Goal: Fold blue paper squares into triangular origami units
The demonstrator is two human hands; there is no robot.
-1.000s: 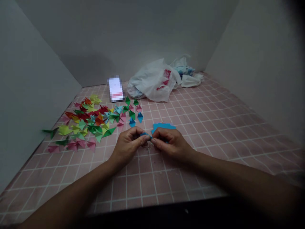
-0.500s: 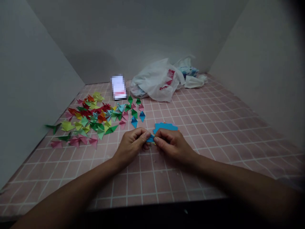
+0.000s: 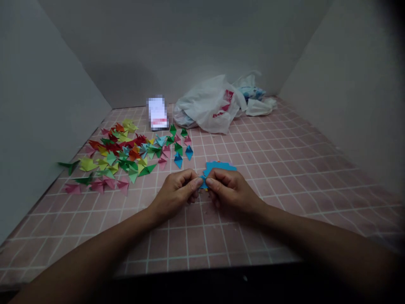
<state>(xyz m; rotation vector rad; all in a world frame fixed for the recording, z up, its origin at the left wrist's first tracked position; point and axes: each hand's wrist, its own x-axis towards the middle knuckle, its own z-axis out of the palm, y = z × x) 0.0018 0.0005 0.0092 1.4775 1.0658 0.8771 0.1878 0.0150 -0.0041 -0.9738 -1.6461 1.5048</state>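
Observation:
Between my fingertips is a small piece of folded blue paper (image 3: 203, 182), mostly covered by the fingers. My left hand (image 3: 183, 188) pinches its left side, and my right hand (image 3: 229, 190) pinches the right side. Just beyond my right hand lies a stack of blue paper (image 3: 220, 166) with a jagged edge, partly hidden by the knuckles. Two folded blue paper pieces (image 3: 178, 160) rest on the table, ahead of my left hand. Farther left spreads a heap of folded paper cranes (image 3: 126, 147) in red, yellow, green, pink and light blue.
A phone (image 3: 157, 112) with a lit, blurred screen stands at the back. Right of it sits a white plastic bag (image 3: 205, 105) with red print, and more crumpled packaging (image 3: 253, 95). Pale walls enclose the pink checked tablecloth (image 3: 300, 177) on three sides.
My hands have shifted slightly on the blue paper, with the right fingers now more upright around it. The camera view has tilted a little; the other things stay where they were.

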